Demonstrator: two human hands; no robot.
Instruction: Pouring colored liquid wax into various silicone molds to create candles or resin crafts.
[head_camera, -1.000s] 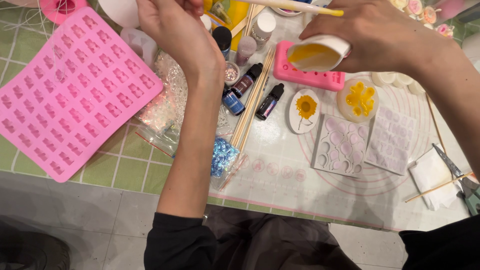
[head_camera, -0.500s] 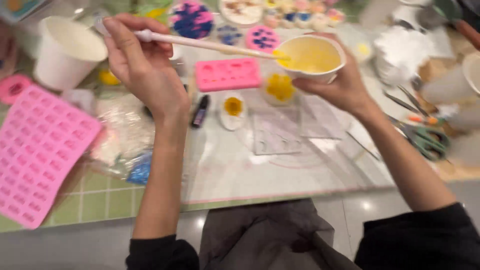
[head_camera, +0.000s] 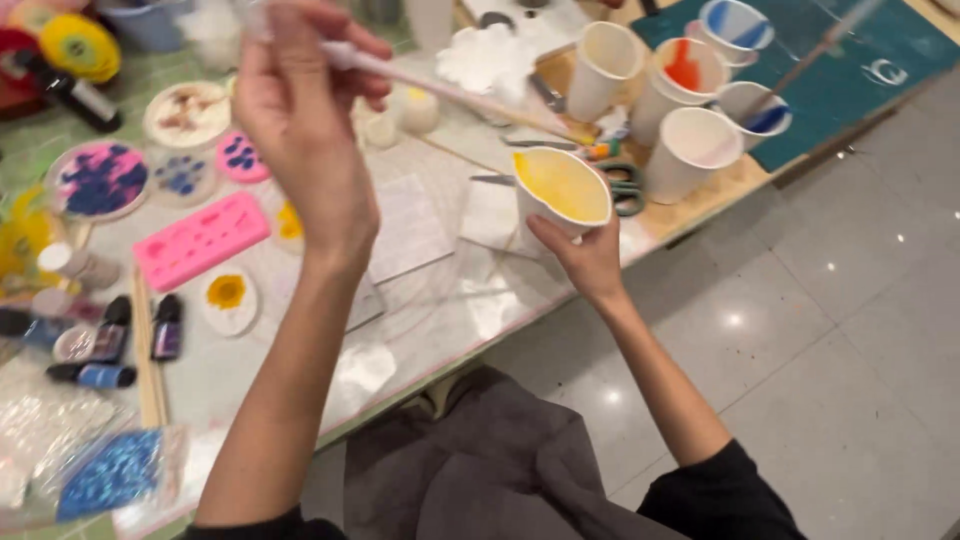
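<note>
- Two hands raised over the surface (head_camera: 440, 300): left hand (head_camera: 305, 130) up high, fingers (head_camera: 350, 45) pinching a long wooden stir stick (head_camera: 450, 95); slanted down so its tip meets the cup rim.
- Right hand (head_camera: 585, 255) cradling a paper cup of yellow liquid (head_camera: 562, 188) from below, fingers wrapped round its base, tilted toward the wearer, likely for reach of the stick.
- Near the surface's right edge: four more paper cups (head_camera: 690, 150) and scissors (head_camera: 620, 185) just behind.
- Toward the left edge: pink silicone mould (head_camera: 200, 240), small dye bottles (head_camera: 115, 335).
</note>
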